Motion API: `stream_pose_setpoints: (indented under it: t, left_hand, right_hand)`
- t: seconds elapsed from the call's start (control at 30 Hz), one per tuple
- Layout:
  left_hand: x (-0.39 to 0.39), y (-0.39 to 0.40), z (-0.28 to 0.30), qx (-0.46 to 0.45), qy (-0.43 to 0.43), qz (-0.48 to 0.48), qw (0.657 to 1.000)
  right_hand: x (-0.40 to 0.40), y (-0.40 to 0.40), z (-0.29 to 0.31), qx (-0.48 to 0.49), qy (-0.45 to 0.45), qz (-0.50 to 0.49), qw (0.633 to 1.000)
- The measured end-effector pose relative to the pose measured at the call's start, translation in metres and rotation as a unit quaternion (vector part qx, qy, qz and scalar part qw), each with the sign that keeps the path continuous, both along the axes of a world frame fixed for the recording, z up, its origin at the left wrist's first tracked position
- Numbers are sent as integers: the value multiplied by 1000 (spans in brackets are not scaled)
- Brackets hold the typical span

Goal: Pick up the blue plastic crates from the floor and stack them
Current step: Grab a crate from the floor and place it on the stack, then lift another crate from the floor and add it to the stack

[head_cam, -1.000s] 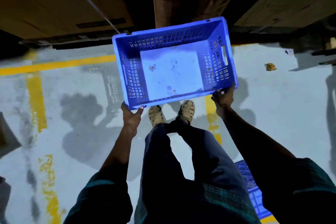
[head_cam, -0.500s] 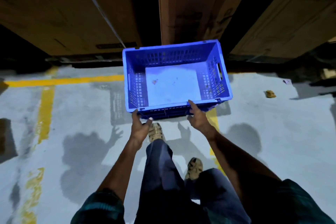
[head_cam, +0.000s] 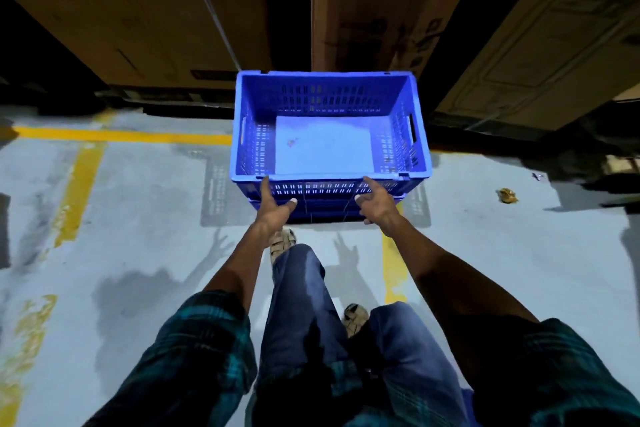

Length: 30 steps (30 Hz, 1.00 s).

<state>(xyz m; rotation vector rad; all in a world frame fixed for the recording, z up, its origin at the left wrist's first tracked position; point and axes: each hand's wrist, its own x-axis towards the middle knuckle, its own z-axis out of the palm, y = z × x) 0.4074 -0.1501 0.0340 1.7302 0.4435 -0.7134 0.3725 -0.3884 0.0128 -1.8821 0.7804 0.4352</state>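
A blue plastic crate (head_cam: 325,97) with slotted walls sits level on top of a second blue crate (head_cam: 329,213), of which only the near wall shows beneath it. The stack stands on the grey floor just ahead of my feet, close against tall cardboard boxes. My left hand (head_cam: 275,208) reaches out with spread fingers, its index fingertip touching the top crate's near rim at the left. My right hand (head_cam: 375,203) does the same at the right of that rim, fingers straight. Neither hand grips anything.
Large cardboard boxes (head_cam: 363,3) stand in a row right behind the stack, with dark gaps between them. Yellow lines (head_cam: 79,180) mark the grey floor on the left and under the stack. A small crumpled scrap (head_cam: 507,195) lies on the floor at the right.
The crate I carried by its near corners has moved forward and down onto the other crate. Both hands have let go and now only touch its near rim.
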Motion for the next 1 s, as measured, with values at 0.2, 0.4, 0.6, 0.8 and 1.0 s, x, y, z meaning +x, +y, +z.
stream_pose_setpoints:
  t: [0.2,0.4,0.6,0.8,1.0]
  left_hand:
    - [17,18,4,15,15,30,999]
    - [20,30,25,25,1,34,999]
    - [24,10,84,-4,14,-38,999]
    - [40,-28,161,-43,-24,-189,981]
    - [53,-55,204,-55,-78,-330,939]
  right_hand:
    - [30,23,3,2,33,30,999]
    - [55,41,39,17,107,95,990]
    - [31,42,118,153,29,-77,985]
    - [-5,30,202,176,-19,-207,962]
    - [-63,25,245,128,-65,-301,943]
